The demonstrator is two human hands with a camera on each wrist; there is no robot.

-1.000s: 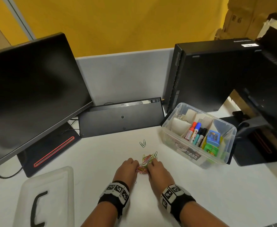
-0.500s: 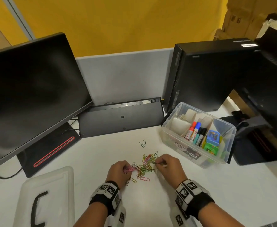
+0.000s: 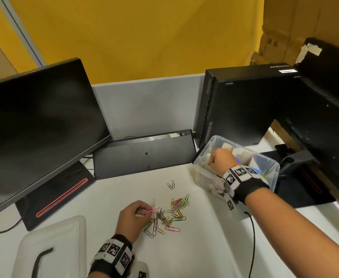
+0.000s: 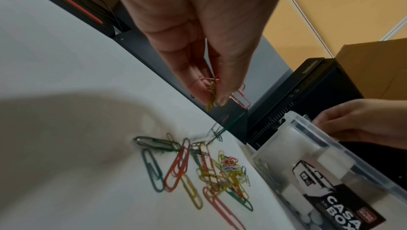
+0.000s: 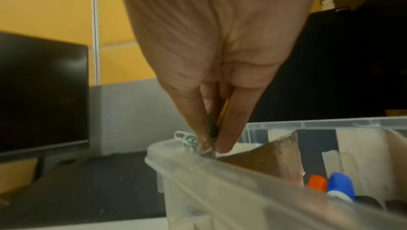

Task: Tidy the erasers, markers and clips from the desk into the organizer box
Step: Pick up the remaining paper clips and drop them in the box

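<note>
A scatter of coloured paper clips [image 3: 168,215] [image 4: 198,169] lies on the white desk. My left hand [image 3: 138,212] [image 4: 211,94] hovers at the pile's left edge and pinches a few pink and yellow clips. My right hand [image 3: 211,160] [image 5: 211,143] is over the near-left corner of the clear organizer box [image 3: 272,173] [image 5: 220,181] and pinches green and yellow clips just above the rim. Inside the box stand markers [image 5: 330,185] with orange and blue caps between cardboard dividers. Two more clips [image 3: 171,185] lie apart behind the pile.
A black monitor [image 3: 34,125] stands at the left, a black keyboard [image 3: 144,153] leans at the back, and a black computer case [image 3: 244,105] rises behind the box. The box's clear lid [image 3: 50,247] lies at the front left. A second monitor stand [image 3: 305,177] sits right.
My right hand left the pile and travelled right and back to the box with clips in its pinch. My left hand stayed by the pile and lifted a few clips.
</note>
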